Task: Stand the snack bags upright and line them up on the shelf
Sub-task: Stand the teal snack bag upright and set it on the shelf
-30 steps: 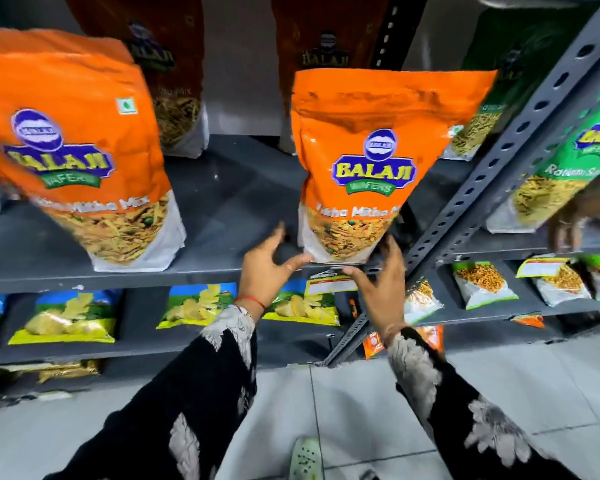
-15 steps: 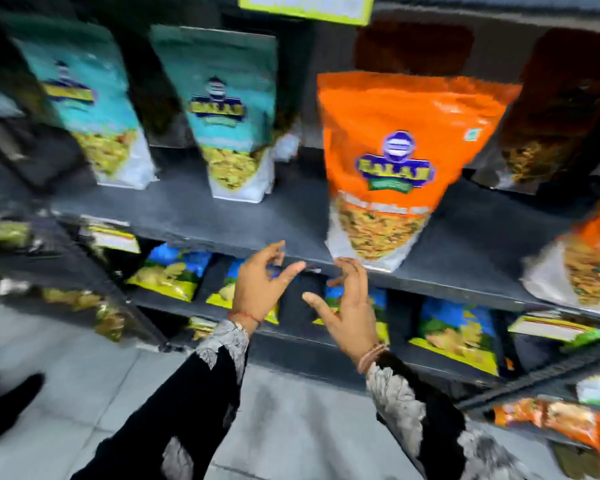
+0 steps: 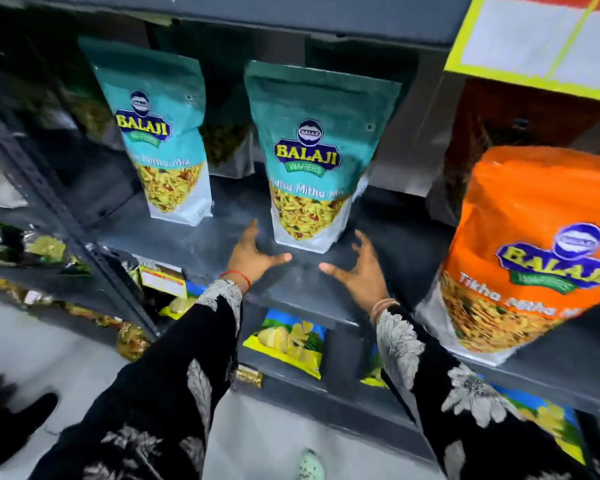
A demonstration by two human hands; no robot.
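Head view: the hands have left the orange bag (image 3: 530,251) they flanked a second ago and moved along the shelf (image 3: 194,237) to the next item, the middle teal bag (image 3: 312,157). The orange bag now stands upright to the right of the teal bag, well apart from it and close to the shelf's front edge, so that one looks dealt with and the work has passed to the teal pair.

Left hand (image 3: 253,256) hovers just left of the teal bag's base, fingers spread and holding nothing. Right hand (image 3: 364,268) is just right of the base, fingers curled but likewise empty. Neither seems to touch the bag, though motion blur makes the left fingertips hard to judge.

The teal bag is a stand-up pouch with a flat sealed top, a blue-and-yellow logo, and a clear window at the bottom showing yellow snack mix. It stands upright on its white gusset, facing forward, a little back from the shelf's front edge. A second teal bag (image 3: 160,133) stands to its left, set further back and turned slightly, so the two do not yet form a row. Behind the teal bag sit darker pouches, too dim to read. Bringing the teal pair level with the orange bag appears to be what remains here.
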